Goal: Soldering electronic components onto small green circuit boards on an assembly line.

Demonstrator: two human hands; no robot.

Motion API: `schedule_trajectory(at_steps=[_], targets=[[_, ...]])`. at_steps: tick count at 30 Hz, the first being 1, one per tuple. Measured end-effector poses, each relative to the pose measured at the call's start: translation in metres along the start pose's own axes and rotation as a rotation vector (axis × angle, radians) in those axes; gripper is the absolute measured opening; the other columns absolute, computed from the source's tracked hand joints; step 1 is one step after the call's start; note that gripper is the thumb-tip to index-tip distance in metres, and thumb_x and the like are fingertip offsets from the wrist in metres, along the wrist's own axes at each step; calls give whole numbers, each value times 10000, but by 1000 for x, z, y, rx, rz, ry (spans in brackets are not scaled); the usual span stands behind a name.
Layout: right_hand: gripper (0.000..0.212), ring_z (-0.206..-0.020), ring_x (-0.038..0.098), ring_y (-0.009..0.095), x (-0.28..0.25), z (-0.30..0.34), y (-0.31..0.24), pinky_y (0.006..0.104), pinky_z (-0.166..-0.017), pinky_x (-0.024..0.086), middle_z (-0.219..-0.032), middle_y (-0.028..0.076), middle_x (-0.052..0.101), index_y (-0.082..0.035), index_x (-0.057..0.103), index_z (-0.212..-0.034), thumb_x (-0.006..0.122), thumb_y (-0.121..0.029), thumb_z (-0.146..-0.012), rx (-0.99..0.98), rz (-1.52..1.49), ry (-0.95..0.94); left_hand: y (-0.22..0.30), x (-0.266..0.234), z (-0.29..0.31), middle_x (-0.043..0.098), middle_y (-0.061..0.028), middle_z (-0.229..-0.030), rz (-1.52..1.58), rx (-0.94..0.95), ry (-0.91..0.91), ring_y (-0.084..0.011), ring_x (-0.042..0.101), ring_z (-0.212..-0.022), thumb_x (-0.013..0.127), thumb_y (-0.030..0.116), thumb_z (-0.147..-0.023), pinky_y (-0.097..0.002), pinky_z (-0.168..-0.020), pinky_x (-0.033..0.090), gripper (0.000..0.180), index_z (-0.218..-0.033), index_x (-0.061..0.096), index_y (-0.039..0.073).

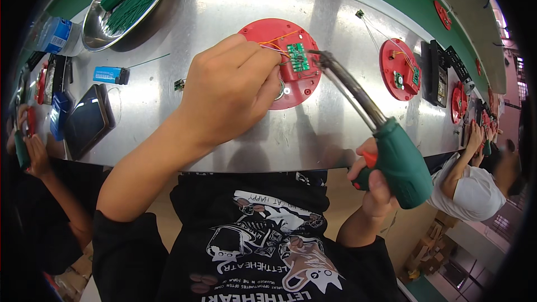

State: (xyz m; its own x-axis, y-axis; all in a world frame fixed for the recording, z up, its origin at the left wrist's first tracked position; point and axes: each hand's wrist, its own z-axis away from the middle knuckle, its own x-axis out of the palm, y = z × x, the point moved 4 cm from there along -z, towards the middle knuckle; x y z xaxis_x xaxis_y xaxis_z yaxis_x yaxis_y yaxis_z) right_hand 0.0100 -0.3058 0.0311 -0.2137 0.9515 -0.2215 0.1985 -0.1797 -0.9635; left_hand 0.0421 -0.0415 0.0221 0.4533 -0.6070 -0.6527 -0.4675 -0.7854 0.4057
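Observation:
My right hand (377, 184) is wrapped round the green handle of a soldering gun (404, 162) with a red trigger. Its long metal tip reaches up-left, close to the right edge of a small green circuit board (298, 57). That board is on a round red plastic base (302, 86) lying on the metal table. Orange and purple wires run from the board across the base. Over the base's left part is my left hand (232, 81), its fingers curled together beside the board. What its fingertips pinch is hidden. A small electronic part (179, 84) lies left of that wrist.
Back left stands a steel bowl (92, 36) of green wires, with a water bottle (59, 36) beside it. A blue box (111, 75) and a dark phone-like slab (86, 123) lie nearer. On the right is another red base (394, 56) with wires. Other people work at both sides.

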Motion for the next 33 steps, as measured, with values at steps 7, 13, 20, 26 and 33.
schedule_trajectory(at_steps=[7,13,20,26,33], targets=[[577,-552,616,201,-4,3,8,283,-505,456,-1024,217,643,125,543,-1247,625,-320,-890,-10,1,2,-1,-1,-2,604,-81,-708,14,1,6,-267,578,-643,686,30,-767,-384,-568,497,63,-804,634,35],[534,-528,616,212,-12,3,10,293,-479,469,-1000,222,639,130,538,-1237,611,-281,-904,-43,-82,72,3,-2,-4,606,-88,-714,39,-8,-2,-273,578,-643,686,0,-746,-386,-576,493,81,-803,636,28],[528,-459,604,228,-25,-5,25,289,-409,464,-954,255,617,134,495,-1242,591,-255,-900,-16,-272,183,3,-3,-5,610,-97,-716,32,-7,-11,-280,578,-642,687,-10,-745,-387,-573,486,80,-795,634,23],[530,-432,581,225,-32,-15,38,315,-367,482,-946,259,594,154,444,-1259,513,-270,-950,5,-397,219,3,-4,-4,651,-123,-748,76,-9,-12,-295,599,-645,711,-50,-760,-385,-576,484,119,-866,672,-14],[576,-455,592,216,-26,-9,32,297,-393,474,-972,257,609,154,468,-1269,591,-290,-922,-58,-305,145,5,-4,-6,629,-119,-745,79,-12,2,-295,589,-650,702,-40,-756,-383,-579,479,125,-870,663,-6]])
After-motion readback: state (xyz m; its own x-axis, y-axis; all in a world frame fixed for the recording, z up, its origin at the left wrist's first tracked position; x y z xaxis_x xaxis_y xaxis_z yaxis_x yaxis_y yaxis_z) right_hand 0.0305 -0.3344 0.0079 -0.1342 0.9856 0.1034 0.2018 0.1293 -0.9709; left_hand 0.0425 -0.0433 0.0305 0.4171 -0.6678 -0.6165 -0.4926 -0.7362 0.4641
